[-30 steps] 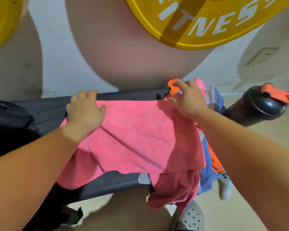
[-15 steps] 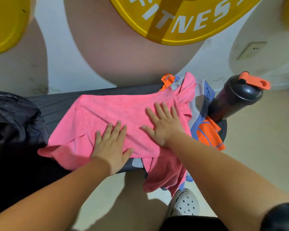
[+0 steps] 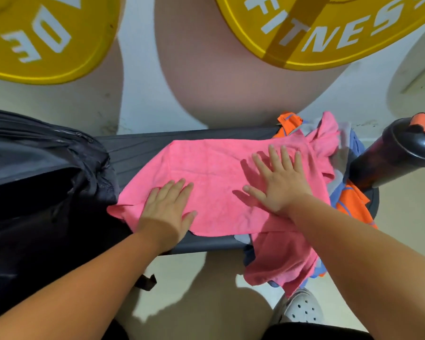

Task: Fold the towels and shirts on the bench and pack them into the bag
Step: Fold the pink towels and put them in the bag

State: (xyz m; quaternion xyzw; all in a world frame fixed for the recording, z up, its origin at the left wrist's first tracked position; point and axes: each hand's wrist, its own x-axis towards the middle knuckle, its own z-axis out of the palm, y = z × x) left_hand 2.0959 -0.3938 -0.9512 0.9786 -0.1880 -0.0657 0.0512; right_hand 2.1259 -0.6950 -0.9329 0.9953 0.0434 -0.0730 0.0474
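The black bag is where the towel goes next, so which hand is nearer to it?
Left. The left hand lies flat on the pink towel just beside the black bag; the right hand presses the towel's far side.

Pink towel (image 3: pixel 219 182) spread flat on dark tabletop (image 3: pixel 138 148), black bag (image 3: pixel 39 182) at left, crumpled shirts (image 3: pixel 349 200) at right.

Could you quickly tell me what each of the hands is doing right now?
Left hand: open, flat on the pink towel, holding nothing.
Right hand: open, flat on it, holding nothing.
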